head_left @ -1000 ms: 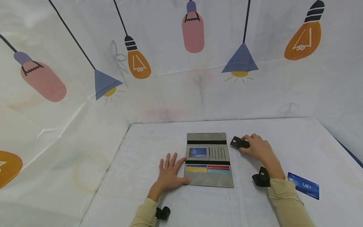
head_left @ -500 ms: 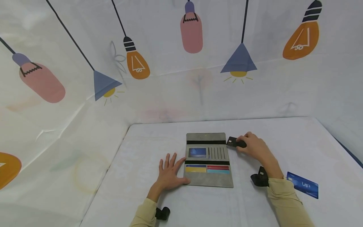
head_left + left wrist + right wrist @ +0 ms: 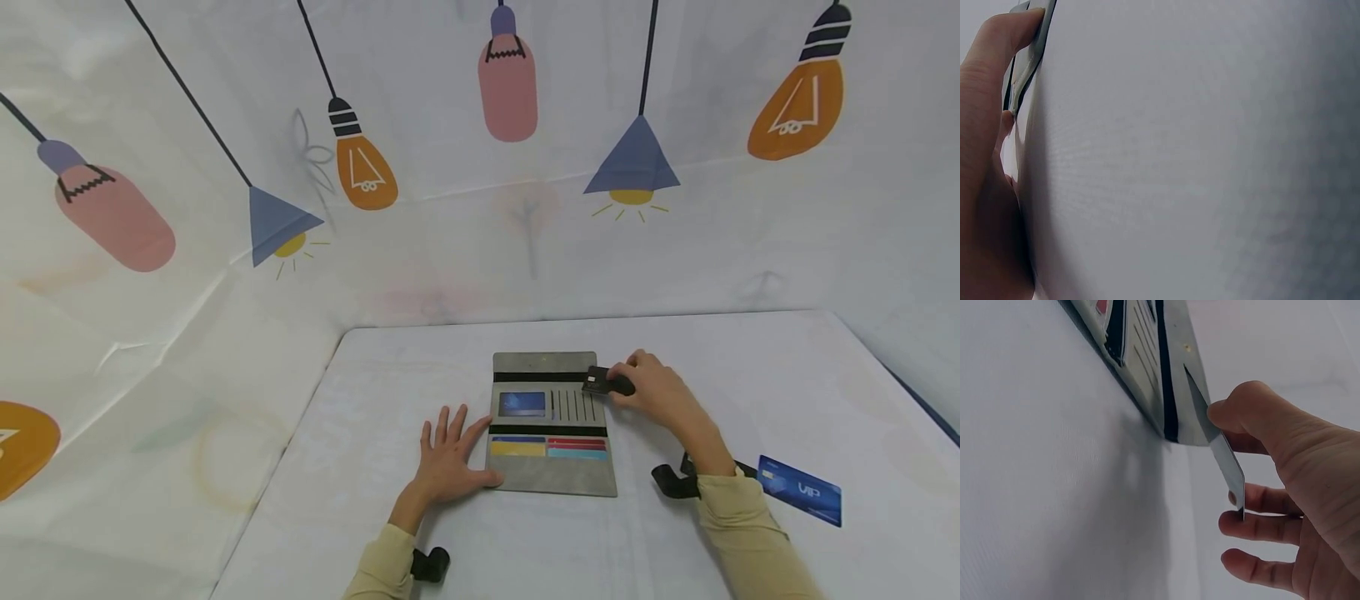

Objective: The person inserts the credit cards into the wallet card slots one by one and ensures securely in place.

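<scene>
An open grey wallet (image 3: 558,478) lies on the white table, with card slots, dark bands, and a blue card (image 3: 523,404) in its window. Yellow, red and light-blue card edges fill its lower pockets. My left hand (image 3: 448,468) lies spread at the wallet's left side, its thumb (image 3: 1029,28) on the wallet's edge. With thumb and fingers, my right hand (image 3: 658,398) pinches a black card (image 3: 595,379) over the wallet's upper right slots. From the right wrist the black card (image 3: 1229,472) shows almost edge-on, tilted above the wallet (image 3: 1186,344), its lower fingers extended.
A blue card marked VIP (image 3: 799,490) rests on the table right of the right wrist. Beside it, a dark card (image 3: 746,470) is partly hidden by the sleeve. A white sheet (image 3: 465,250) printed with lamps hangs behind the table.
My right hand has carried the black card leftward, from beside the wallet to over its right edge. The dark card near the right sleeve has come partly into sight. My left hand stays put.
</scene>
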{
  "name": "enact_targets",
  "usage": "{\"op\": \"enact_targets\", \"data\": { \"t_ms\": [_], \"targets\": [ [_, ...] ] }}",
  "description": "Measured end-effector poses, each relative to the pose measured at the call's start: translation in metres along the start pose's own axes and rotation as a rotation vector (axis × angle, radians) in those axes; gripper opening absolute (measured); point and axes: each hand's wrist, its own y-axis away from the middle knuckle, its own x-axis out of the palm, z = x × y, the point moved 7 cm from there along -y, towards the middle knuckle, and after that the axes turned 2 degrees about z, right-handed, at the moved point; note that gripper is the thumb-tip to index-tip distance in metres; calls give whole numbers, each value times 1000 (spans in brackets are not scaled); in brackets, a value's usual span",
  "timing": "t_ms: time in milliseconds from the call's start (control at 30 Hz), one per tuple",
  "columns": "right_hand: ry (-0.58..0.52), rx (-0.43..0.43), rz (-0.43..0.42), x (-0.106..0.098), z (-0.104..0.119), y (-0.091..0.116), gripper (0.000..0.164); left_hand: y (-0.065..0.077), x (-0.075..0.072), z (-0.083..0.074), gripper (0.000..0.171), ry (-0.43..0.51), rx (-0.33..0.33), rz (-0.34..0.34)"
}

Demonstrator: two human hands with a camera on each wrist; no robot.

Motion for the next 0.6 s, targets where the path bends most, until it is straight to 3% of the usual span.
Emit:
{"op": "enact_targets", "data": {
  "t_ms": [200, 600],
  "targets": [
    [16, -52, -20, 3, 13, -1, 25, 0, 0, 1, 88, -5, 2, -2],
    [92, -94, 25, 15, 42, -3, 27, -2, 2, 2, 89, -16, -4, 0]
  ]
}}
